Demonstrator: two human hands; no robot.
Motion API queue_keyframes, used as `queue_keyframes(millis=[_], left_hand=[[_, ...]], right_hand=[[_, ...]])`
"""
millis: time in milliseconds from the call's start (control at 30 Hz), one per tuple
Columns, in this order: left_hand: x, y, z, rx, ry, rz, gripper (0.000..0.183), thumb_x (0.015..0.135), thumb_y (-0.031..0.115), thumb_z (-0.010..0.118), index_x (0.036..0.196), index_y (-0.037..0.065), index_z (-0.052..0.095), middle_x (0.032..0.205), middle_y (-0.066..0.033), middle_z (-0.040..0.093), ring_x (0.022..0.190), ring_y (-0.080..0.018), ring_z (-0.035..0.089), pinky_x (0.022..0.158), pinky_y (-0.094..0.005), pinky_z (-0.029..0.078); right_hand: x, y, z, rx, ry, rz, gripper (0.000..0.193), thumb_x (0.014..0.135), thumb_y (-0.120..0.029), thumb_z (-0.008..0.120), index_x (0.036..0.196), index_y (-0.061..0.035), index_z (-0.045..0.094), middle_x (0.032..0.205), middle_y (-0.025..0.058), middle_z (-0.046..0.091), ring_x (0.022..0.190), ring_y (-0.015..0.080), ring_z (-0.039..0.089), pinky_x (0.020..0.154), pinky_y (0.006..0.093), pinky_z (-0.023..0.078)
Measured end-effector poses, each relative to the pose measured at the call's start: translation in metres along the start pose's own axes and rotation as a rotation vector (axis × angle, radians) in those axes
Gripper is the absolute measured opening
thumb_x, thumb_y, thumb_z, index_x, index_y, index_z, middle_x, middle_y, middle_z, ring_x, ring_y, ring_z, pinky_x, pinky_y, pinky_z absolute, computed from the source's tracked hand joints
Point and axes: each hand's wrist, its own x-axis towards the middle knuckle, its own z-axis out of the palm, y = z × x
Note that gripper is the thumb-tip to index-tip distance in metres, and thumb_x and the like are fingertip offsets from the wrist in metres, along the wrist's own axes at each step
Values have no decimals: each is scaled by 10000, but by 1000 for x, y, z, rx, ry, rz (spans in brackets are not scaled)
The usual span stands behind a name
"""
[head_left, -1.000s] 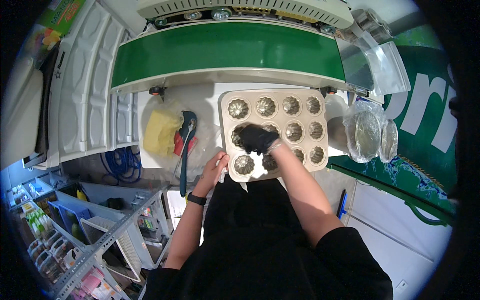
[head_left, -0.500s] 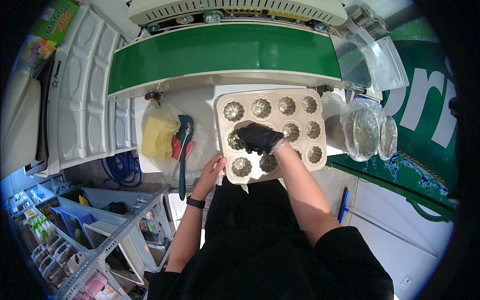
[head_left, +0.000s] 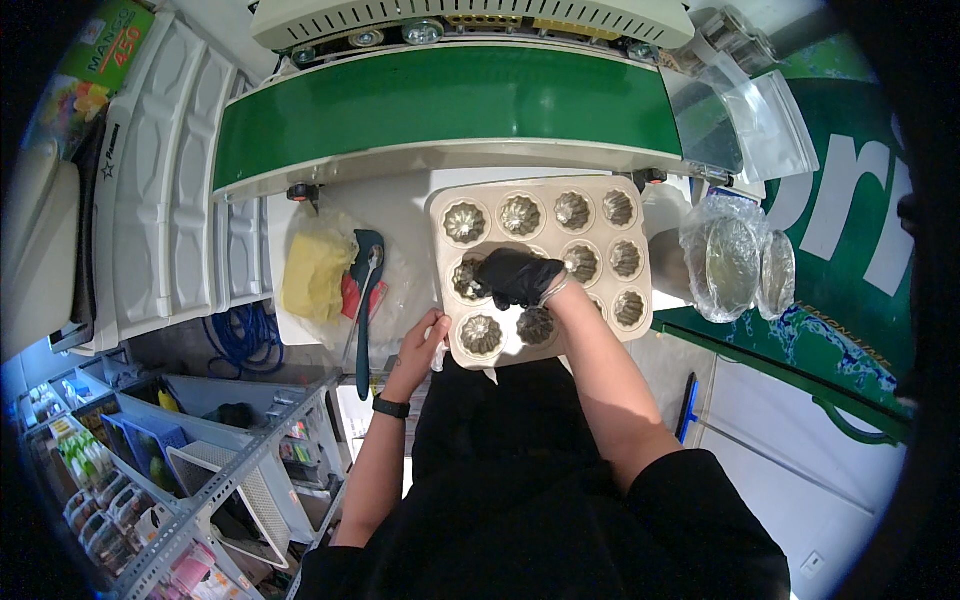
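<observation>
A beige baking pan [head_left: 545, 242] with rows of fluted cups lies before me, its near edge reaching the table's front. My left hand [head_left: 424, 345] is bare and closes on the pan's near left corner; a scrap of clear plastic shows by its fingers. In a black glove, my right hand [head_left: 520, 278] bends its fingers down into the leftmost cup of the middle row. Whatever those fingers hold is hidden. Left of the pan lie a yellow block [head_left: 313, 275] in clear plastic, a dark teal spatula [head_left: 364, 330] and a metal spoon [head_left: 374, 262].
A green and cream machine [head_left: 450, 110] spans the far side of the white table [head_left: 405, 205]. Plastic-wrapped round containers [head_left: 728, 265] stand to the right. White drawers [head_left: 165, 180] rise at the left, with a metal shelf [head_left: 240, 480] of goods below and a coiled blue hose [head_left: 240, 338].
My gloved right hand has shifted very slightly over the same cup. My left hand keeps its place at the pan's corner.
</observation>
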Motion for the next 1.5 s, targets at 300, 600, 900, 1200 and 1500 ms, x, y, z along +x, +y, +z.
queue_keyframes(millis=[300, 600, 900, 1200, 1500], left_hand=[[0, -5, 1, 41, 9, 77, 217, 846, 230, 419, 779, 25, 444, 658, 6, 399, 668, -75, 370, 644, -194, 320], [-1, -4, -1, 67, 5, 62, 227, 845, 232, 413, 779, 18, 447, 675, -9, 419, 682, -83, 383, 657, -202, 330], [-3, 0, -1, 96, 27, 76, 229, 843, 234, 416, 798, 13, 461, 698, -15, 447, 700, -79, 396, 669, -205, 337], [-3, -10, 3, 19, 71, 40, 231, 834, 237, 443, 842, 9, 481, 745, -1, 469, 738, -72, 409, 694, -207, 343], [-5, -15, 4, -17, 95, 22, 238, 827, 231, 460, 857, -4, 486, 743, -11, 475, 727, -79, 408, 682, -212, 349]], right_hand=[[-9, -28, -16, 211, -15, 118, 253, 782, -214, 340, 760, -30, 513, 570, 100, 544, 422, 149, 514, 347, 275, 364], [-15, -25, -20, 410, -26, 285, 329, 777, -306, 363, 681, -38, 529, 524, 83, 543, 367, 129, 447, 335, 264, 326], [-12, -29, -26, 335, 0, 300, 269, 770, -261, 378, 744, -55, 548, 538, 72, 539, 422, 149, 524, 365, 266, 380], [10, -16, -18, -271, -174, -33, 255, 734, -230, 442, 753, -7, 564, 569, 120, 554, 444, 188, 538, 400, 303, 411], [8, -33, -21, -480, -111, -42, 193, 670, -152, 457, 765, -62, 598, 660, 112, 589, 637, 230, 589, 562, 332, 453]])
